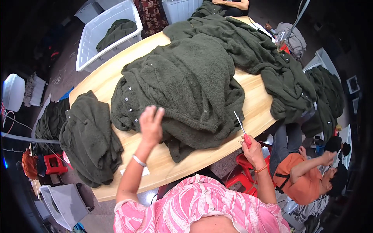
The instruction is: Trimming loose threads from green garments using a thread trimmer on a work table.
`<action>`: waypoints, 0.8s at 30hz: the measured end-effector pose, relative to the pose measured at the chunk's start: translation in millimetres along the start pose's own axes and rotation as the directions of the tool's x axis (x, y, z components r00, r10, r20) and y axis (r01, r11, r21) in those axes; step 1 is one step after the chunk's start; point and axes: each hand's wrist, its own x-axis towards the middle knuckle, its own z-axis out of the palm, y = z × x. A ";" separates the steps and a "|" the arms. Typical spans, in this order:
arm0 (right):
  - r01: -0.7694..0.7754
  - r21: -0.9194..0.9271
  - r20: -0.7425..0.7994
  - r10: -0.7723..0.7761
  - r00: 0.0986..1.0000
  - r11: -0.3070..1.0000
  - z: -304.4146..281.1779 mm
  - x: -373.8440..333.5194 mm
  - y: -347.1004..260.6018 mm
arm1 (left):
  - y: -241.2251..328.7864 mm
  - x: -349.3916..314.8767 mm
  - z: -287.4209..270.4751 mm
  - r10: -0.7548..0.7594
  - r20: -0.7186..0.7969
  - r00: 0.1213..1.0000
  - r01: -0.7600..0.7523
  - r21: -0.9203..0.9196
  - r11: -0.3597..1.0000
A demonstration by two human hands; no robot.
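Note:
A large dark green fleece garment (186,85) lies heaped in the middle of the wooden table (254,93), with several small shiny snaps along its left part. My left hand (151,125) is over the garment's near left edge, fingers raised and apart, holding nothing; whether it touches the cloth I cannot tell. My right hand (254,152) is closed round the handle of a red-handled tool with a thin metal shaft (247,140). The shaft points up and away, its tip near the garment's right edge.
Folded green garments (89,136) hang over the table's left end, and more green garments (287,81) cover its far right. A clear plastic bin (83,58) stands beyond the table. At right sits a person in orange (299,178). Another person's arm (235,4) rests at the far end.

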 end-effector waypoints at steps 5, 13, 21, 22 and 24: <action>0.072 0.006 -0.048 -0.071 0.996 0.997 14.2 1.2 -27.8 | -88.8 4.1 7.6 0.017 0.187 0.982 -0.023 0.028 0.999; 0.241 0.033 -0.014 -0.241 0.971 0.970 10.8 -4.8 -65.4 | -64.0 78.8 -42.4 -0.042 0.705 0.708 0.558 -0.522 0.645; 0.357 0.057 0.137 -0.362 0.922 0.932 22.9 0.1 -133.3 | -19.8 66.3 33.3 0.149 0.820 0.553 0.734 -0.394 -0.553; 0.340 0.053 0.130 -0.344 0.930 0.939 23.9 0.9 -136.6 | -16.8 61.3 46.4 0.138 0.822 0.553 0.698 -0.367 -0.615; 0.324 -0.126 0.287 -0.278 0.917 0.938 24.4 3.2 -143.1 | -14.5 54.8 68.4 0.038 0.832 0.553 0.644 -0.398 -0.653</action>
